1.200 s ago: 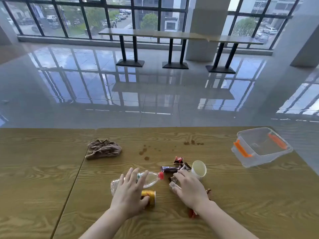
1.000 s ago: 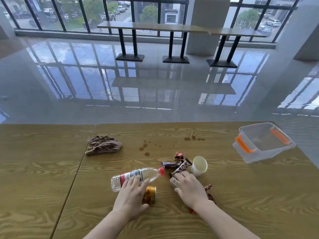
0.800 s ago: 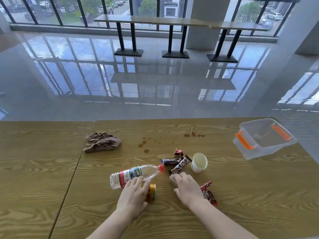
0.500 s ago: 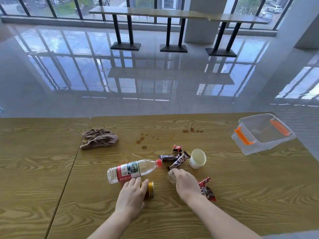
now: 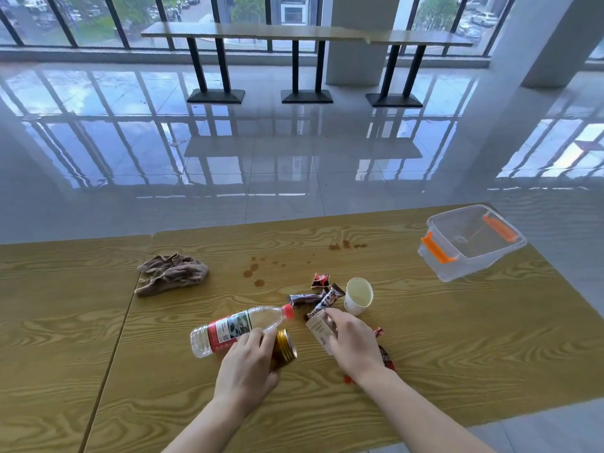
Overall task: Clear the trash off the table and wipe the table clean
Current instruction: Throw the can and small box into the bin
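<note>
A gold can (image 5: 285,348) lies on its side on the wooden table (image 5: 457,338), and my left hand (image 5: 247,367) grips it. Just behind it lies a clear plastic bottle (image 5: 238,328) with a red cap. My right hand (image 5: 353,344) holds a small clear plastic wrapper box (image 5: 320,328). Several dark candy wrappers (image 5: 322,294) lie beside a tipped white paper cup (image 5: 358,295). A red wrapper (image 5: 385,354) pokes out from under my right wrist. Brown stains (image 5: 253,273) mark the table. A crumpled brown rag (image 5: 171,273) lies at the left.
A clear plastic bin (image 5: 470,241) with orange handles stands at the table's far right corner. A seam (image 5: 121,325) joins two table tops on the left. Beyond the far edge is a glossy floor with a long bar table (image 5: 307,34).
The view has dropped and shifted. My left hand has slid off the bottle and closed round the gold can. My right hand has lifted the clear wrapper box off the table a little.
</note>
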A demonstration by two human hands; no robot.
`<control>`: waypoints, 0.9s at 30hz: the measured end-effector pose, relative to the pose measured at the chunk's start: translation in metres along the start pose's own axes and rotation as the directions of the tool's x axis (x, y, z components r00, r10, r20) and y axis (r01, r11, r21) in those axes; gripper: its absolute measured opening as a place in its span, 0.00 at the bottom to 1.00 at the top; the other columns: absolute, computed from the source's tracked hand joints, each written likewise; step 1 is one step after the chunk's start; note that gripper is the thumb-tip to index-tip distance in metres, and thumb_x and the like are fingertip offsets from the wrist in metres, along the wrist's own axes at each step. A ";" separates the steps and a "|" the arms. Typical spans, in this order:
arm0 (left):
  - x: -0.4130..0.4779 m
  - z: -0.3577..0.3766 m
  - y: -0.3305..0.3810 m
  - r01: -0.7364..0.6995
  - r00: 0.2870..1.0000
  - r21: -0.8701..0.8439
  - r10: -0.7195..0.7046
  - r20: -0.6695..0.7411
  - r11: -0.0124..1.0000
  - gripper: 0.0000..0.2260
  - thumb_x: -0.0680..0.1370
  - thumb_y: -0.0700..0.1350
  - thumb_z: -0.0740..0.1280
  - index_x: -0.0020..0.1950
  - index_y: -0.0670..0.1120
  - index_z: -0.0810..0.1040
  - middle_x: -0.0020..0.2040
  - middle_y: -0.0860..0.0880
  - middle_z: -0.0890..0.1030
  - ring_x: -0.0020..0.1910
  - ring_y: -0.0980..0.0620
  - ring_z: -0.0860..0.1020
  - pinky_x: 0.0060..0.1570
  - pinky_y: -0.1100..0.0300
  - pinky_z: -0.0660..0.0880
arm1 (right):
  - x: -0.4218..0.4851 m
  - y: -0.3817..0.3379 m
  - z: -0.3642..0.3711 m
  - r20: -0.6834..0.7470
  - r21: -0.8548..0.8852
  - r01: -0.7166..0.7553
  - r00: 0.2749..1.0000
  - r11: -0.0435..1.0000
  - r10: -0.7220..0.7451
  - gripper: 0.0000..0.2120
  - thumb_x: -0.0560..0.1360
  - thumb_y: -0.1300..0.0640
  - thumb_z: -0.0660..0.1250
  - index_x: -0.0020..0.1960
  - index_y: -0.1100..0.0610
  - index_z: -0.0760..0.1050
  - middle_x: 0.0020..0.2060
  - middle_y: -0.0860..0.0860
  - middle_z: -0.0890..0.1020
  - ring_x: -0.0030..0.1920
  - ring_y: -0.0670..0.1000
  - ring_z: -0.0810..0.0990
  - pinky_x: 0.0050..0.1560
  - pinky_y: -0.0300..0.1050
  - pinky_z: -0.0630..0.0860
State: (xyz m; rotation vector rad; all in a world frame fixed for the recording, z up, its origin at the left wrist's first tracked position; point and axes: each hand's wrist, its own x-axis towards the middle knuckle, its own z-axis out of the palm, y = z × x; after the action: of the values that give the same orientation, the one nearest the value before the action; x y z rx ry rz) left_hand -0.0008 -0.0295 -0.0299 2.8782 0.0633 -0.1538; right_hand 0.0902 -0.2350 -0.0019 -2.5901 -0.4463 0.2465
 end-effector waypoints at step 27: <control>-0.011 -0.008 0.151 -0.707 0.701 -0.048 0.709 0.076 0.705 0.31 0.67 0.55 0.73 0.68 0.48 0.71 0.55 0.50 0.78 0.50 0.47 0.79 0.44 0.55 0.78 | -0.222 0.037 -0.068 -0.407 0.218 -0.595 0.665 0.774 0.626 0.13 0.76 0.58 0.69 0.61 0.53 0.76 0.51 0.50 0.82 0.51 0.52 0.80 0.42 0.38 0.68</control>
State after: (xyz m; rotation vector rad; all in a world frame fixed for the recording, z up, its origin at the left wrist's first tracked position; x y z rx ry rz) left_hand -0.0022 -0.1740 0.0172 2.6407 -1.0509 -0.1244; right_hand -0.0898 -0.3744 0.0583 -2.5240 0.6221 -0.1427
